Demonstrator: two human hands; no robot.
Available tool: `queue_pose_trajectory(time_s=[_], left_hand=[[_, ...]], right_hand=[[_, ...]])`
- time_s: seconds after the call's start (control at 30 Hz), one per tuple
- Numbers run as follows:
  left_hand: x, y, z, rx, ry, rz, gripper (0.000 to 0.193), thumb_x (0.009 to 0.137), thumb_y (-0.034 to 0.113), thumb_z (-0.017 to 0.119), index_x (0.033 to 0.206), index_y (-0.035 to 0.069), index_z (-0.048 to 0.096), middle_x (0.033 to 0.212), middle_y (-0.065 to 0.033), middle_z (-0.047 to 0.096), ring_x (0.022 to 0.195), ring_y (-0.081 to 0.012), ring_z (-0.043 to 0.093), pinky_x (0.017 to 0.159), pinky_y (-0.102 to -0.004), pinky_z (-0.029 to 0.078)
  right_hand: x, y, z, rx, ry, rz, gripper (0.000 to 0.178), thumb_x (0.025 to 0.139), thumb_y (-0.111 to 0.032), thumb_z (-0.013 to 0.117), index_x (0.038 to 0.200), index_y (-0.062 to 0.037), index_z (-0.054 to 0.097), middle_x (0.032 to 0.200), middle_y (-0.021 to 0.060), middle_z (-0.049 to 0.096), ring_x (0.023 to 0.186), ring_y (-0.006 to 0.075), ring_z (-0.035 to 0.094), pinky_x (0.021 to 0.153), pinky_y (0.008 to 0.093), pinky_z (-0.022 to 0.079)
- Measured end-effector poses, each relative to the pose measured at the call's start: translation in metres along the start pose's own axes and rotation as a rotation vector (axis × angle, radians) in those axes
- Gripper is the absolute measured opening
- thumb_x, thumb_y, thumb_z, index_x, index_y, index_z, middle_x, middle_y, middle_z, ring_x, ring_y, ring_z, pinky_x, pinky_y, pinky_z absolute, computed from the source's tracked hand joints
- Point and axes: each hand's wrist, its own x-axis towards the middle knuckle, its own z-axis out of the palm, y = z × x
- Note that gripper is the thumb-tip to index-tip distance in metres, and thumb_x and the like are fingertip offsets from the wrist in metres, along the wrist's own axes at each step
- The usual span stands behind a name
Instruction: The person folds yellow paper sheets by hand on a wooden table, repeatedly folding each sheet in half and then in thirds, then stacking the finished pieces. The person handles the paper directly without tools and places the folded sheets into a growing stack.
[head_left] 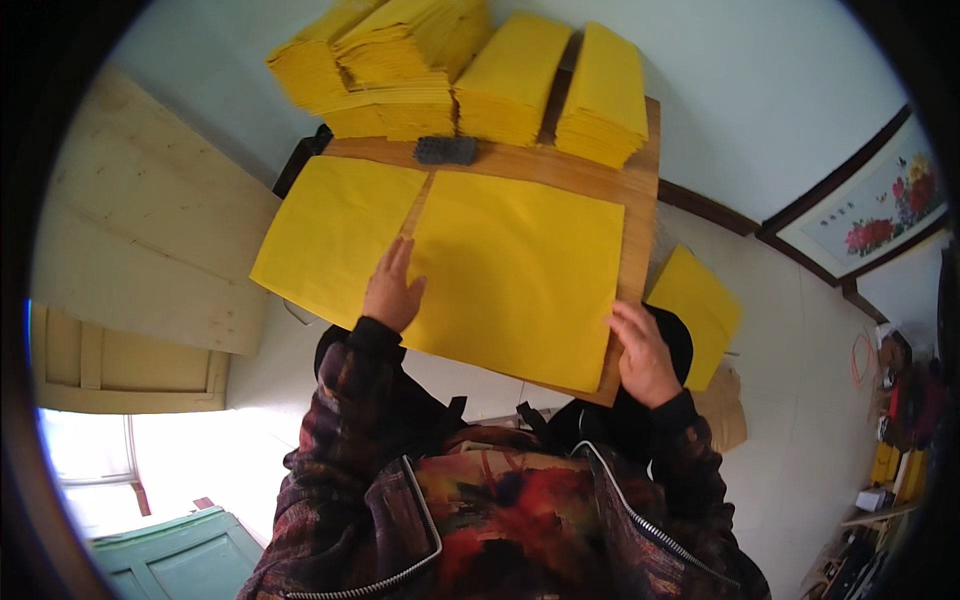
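Observation:
A large yellow paper sheet [520,280] lies flat on a wooden table in front of me. A second yellow sheet [335,220] lies to its left, with a narrow strip of wood showing between their far parts. My left hand [394,292] rests at the left edge of the large sheet, fingers stretched out together and pointing away from me. At the right edge of that sheet is my right hand [645,355], its fingers extended toward the paper and touching or just beside it. Neither hand is seen gripping anything.
Tall stacks of yellow paper [510,80] stand along the table's far side. A dark grey block [446,151] sits before them on the wooden tabletop [640,225]. More yellow paper [700,305] is right of the table, lower down. A wooden board [150,210] leans at left.

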Motion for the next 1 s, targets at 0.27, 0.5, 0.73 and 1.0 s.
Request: queue_pose_trajectory(time_s=[0.27, 0.5, 0.73, 1.0], left_hand=[[0.056, -0.047, 0.033, -0.165, 0.049, -0.158, 0.042, 0.079, 0.015, 0.058, 0.119, 0.002, 0.054, 0.106, -0.0206, 0.060, 0.098, -0.0368, 0.057, 0.083, -0.0433, 0.046], [0.059, -0.031, 0.031, -0.202, -0.062, -0.197, 0.048, 0.083, 0.018, 0.058, 0.127, 0.000, 0.050, 0.122, -0.0203, 0.054, 0.106, -0.0282, 0.058, 0.088, -0.0352, 0.047], [0.000, 0.033, -0.004, 0.006, -0.004, 0.238, 0.055, 0.076, 0.020, 0.072, 0.127, 0.012, 0.051, 0.132, -0.0142, 0.046, 0.120, -0.0358, 0.045, 0.098, -0.0422, 0.040], [-0.057, 0.054, -0.008, 0.204, -0.308, 0.434, 0.064, 0.068, 0.024, 0.076, 0.127, 0.021, 0.049, 0.132, -0.0087, 0.042, 0.123, -0.0312, 0.041, 0.100, -0.0463, 0.034]], right_hand=[[0.029, 0.025, 0.016, 0.032, 0.072, 0.339, 0.036, 0.080, -0.012, 0.062, 0.112, 0.0016, 0.053, 0.109, 0.0198, 0.056, 0.104, 0.0385, 0.051, 0.088, 0.0429, 0.043], [0.033, 0.010, 0.028, -0.041, 0.117, 0.269, 0.035, 0.078, -0.006, 0.062, 0.111, 0.0018, 0.052, 0.117, 0.0188, 0.054, 0.108, 0.0374, 0.050, 0.091, 0.0417, 0.042], [0.006, -0.038, 0.012, -0.077, -0.021, 0.027, 0.042, 0.073, -0.011, 0.068, 0.111, 0.0003, 0.053, 0.122, 0.0141, 0.051, 0.111, 0.0334, 0.048, 0.092, 0.0407, 0.042], [-0.022, -0.071, 0.042, -0.222, -0.137, -0.021, 0.046, 0.067, -0.015, 0.074, 0.108, -0.0052, 0.056, 0.121, 0.0104, 0.049, 0.112, 0.0304, 0.047, 0.091, 0.0412, 0.042]])
